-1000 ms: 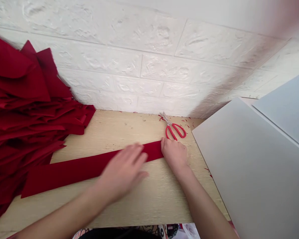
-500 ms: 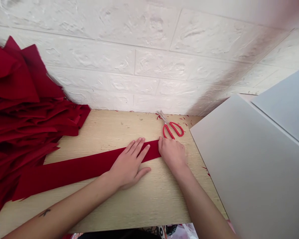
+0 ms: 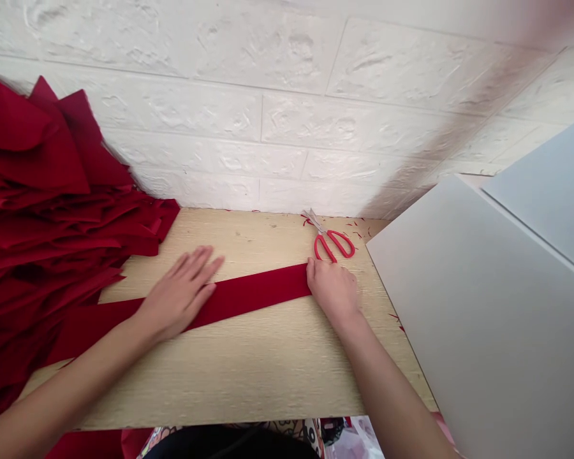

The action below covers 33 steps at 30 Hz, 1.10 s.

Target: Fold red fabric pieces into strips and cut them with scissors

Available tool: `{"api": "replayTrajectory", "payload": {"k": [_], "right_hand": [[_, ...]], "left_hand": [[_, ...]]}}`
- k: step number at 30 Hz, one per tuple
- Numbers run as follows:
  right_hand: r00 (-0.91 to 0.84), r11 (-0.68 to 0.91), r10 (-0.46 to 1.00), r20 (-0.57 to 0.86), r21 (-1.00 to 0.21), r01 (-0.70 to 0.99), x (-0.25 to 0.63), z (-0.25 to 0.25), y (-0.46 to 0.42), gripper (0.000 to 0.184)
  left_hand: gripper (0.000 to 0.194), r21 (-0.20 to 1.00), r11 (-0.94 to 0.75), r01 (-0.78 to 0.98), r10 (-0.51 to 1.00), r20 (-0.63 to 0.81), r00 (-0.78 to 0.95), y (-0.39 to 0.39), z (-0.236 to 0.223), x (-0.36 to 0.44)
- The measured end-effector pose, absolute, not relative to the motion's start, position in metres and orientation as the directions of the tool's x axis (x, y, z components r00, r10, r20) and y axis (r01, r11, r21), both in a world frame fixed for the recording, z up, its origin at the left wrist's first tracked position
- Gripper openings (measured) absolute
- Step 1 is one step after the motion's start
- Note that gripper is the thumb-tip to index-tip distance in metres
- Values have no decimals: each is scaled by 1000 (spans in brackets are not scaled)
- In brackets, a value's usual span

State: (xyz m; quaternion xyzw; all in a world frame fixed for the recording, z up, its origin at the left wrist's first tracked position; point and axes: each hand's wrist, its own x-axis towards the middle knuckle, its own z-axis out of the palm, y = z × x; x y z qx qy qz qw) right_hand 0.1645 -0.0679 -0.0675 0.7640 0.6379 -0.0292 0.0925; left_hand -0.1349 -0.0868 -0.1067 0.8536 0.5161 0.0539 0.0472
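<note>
Head camera, left hand (image 3: 179,293) flat, fingers extended across red fabric strip (image 3: 261,288), right hand (image 3: 335,290) clenched on strip's right end, red-handled scissors (image 3: 319,245) just beyond, wooden tabletop (image 3: 258,370).

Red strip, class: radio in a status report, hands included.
Left hand open over red strip; right hand closed on its right end. Strip laid along table. Scissors just beyond right hand.
</note>
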Motion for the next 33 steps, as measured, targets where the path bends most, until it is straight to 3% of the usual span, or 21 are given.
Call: {"api": "replayTrajectory", "payload": {"k": [3, 6, 10, 17, 20, 23, 27, 29, 33], "right_hand": [[200, -195, 967, -157, 43, 980, 164, -66, -68, 53], [206, -202, 966, -157, 40, 978, 165, -67, -69, 53], [186, -184, 969, -160, 28, 983, 167, -66, -70, 54], [169, -169, 983, -77, 1, 986, 166, -65, -73, 49], [160, -160, 984, -75, -4, 987, 165, -68, -71, 47], [171, -169, 981, -95, 24, 985, 164, -71, -67, 47], [187, -183, 976, -109, 45, 982, 163, -74, -65, 47], [200, -196, 975, -100, 50, 979, 163, -77, -64, 47], [215, -213, 976, -45, 40, 976, 164, -83, -64, 47]], "left_hand": [[60, 187, -318, 929, 948, 67, 311, -88, -108, -167], [57, 338, -266, 903, 964, 95, 249, -94, -103, -181], [40, 565, -97, 819, 994, 104, 45, -105, -93, -187], [33, 788, 19, 615, 992, 60, -107, -99, -91, -192], [37, 759, -5, 652, 987, 108, -118, -98, -96, -195], [31, 576, -187, 796, 975, 207, 80, -101, -102, -201], [24, 381, -387, 839, 908, 314, 277, -106, -106, -215], [23, 391, -376, 840, 917, 289, 276, -106, -104, -220], [14, 556, -259, 790, 962, 217, 163, -107, -100, -226]]}}
